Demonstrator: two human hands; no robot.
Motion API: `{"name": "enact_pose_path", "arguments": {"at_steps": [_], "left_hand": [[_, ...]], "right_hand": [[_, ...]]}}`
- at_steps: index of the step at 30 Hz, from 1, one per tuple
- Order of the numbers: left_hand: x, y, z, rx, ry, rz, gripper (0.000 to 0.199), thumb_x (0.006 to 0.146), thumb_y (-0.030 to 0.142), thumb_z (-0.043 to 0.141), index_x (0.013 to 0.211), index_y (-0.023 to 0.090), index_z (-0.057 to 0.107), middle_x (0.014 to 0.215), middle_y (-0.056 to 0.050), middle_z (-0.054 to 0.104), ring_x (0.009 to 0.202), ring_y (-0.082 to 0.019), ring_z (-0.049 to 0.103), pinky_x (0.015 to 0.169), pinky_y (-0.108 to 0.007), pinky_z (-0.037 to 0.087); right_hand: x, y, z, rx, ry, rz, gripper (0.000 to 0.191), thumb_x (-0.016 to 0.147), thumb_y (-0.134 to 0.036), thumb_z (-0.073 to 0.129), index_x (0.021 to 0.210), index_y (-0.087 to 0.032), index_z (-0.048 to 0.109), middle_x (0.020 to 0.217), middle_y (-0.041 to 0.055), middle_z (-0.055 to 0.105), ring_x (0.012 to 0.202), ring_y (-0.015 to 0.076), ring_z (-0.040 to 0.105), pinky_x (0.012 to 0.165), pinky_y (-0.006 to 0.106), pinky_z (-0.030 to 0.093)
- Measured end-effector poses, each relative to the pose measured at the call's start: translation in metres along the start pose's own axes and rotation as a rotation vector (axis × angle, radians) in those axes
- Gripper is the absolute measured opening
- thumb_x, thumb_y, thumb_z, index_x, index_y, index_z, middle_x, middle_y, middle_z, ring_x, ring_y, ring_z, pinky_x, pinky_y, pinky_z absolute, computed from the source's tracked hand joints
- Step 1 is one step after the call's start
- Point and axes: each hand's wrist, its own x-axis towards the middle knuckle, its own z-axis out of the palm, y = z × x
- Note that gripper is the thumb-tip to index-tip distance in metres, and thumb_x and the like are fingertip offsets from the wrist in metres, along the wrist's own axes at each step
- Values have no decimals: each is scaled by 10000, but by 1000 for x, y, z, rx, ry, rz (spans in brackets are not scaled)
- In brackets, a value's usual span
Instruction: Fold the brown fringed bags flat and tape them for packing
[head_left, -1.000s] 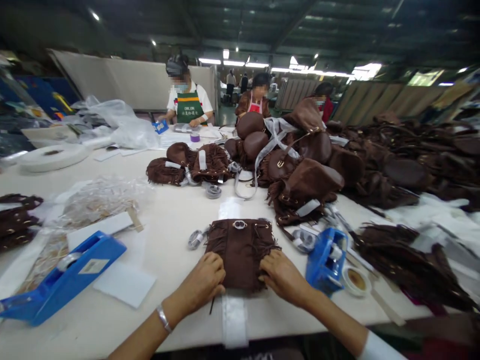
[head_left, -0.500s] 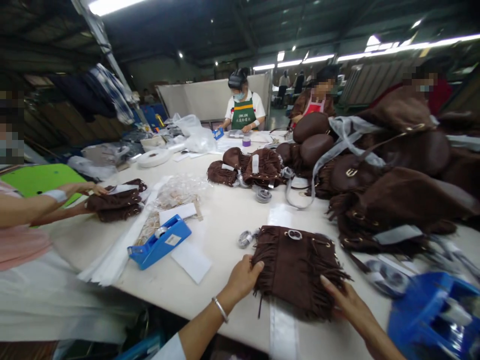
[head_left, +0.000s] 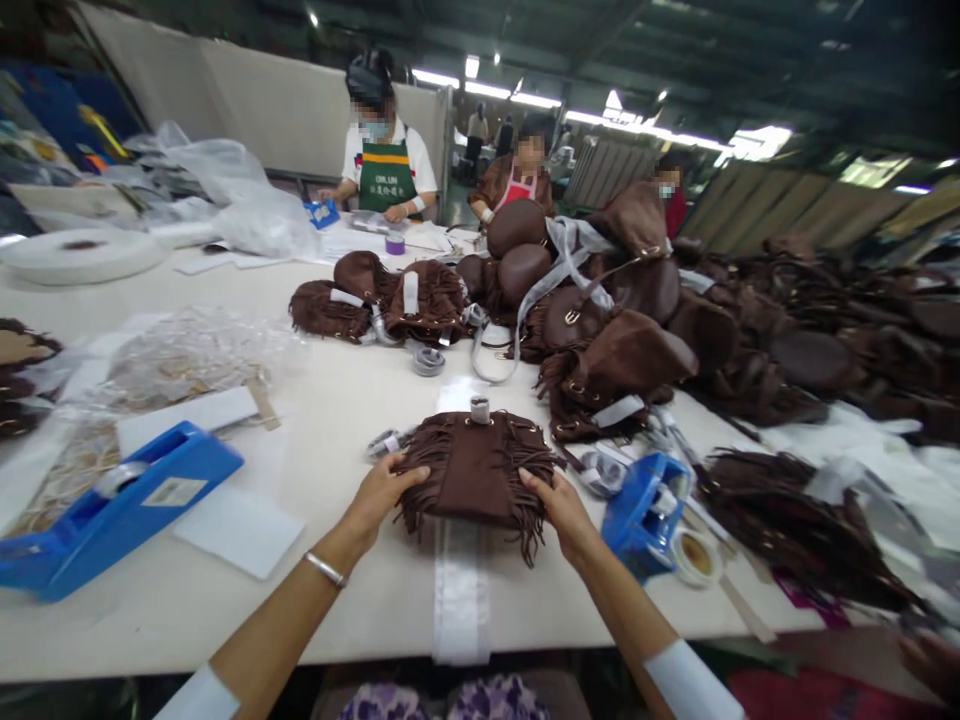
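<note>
A dark brown fringed bag lies nearly flat between my hands at the table's near side. My left hand grips its left edge, the thumb on top of the fringe. On the opposite edge my right hand has the same kind of hold. Both hands' fingertips are hidden beneath the bag. A small wrapped piece stands at the bag's far edge. Under the bag runs a white strip, its near end reaching the table edge. A wrapped coil sits just beyond my left hand.
Blue tape dispensers stand at left and right, the right one beside a tape roll. Brown bags are heaped behind and to the right. A white roll lies far left. People work across the table.
The view has swung to the right. The bag has turned squarer to me, its fringe now at both sides, and my right hand has shifted to its right edge. Both hands still hold it.
</note>
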Motion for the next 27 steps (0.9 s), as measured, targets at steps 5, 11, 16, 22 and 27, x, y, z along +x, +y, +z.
{"name": "enact_pose_path", "arguments": {"at_steps": [5,11,16,22,27], "left_hand": [[2,-11,3,-31,12,-9,494,687,472,758,1027,150,600,990,-88,724,889,-227,681,810,-380,529],[1,-16,-1,5,107,74,496,744,551,692,1046,165,617,1002,-75,711,906,-227,667,842,-395,526],[-36,-26,3,76,523,243,481,911,535,466,1263,207,465,1226,-100,582,1139,-253,561,1023,-469,422],[-64,-70,55,852,-89,905,370,945,271,468,1310,241,523,1350,-96,561,1310,-266,461,1119,-478,362],[-32,-99,59,1179,-117,846,530,903,371,552,1403,216,465,1429,-132,517,1319,-350,461,1063,-566,405]], "right_hand": [[7,24,3,-78,87,-54,544,717,-515,742,1132,-187,616,1111,88,710,1060,293,648,935,460,507],[14,33,9,-12,61,-107,555,686,-512,747,1109,-171,631,1158,87,694,1117,281,617,1003,438,469],[22,15,14,80,0,-89,545,711,-521,714,1110,-158,631,1049,80,724,1003,271,668,876,409,548],[27,6,17,112,-28,-117,541,707,-531,722,1089,-157,637,974,74,729,964,270,679,869,417,549],[25,24,13,17,16,-235,568,731,-567,703,1129,-172,620,1145,93,696,1120,301,611,1009,475,457]]}}
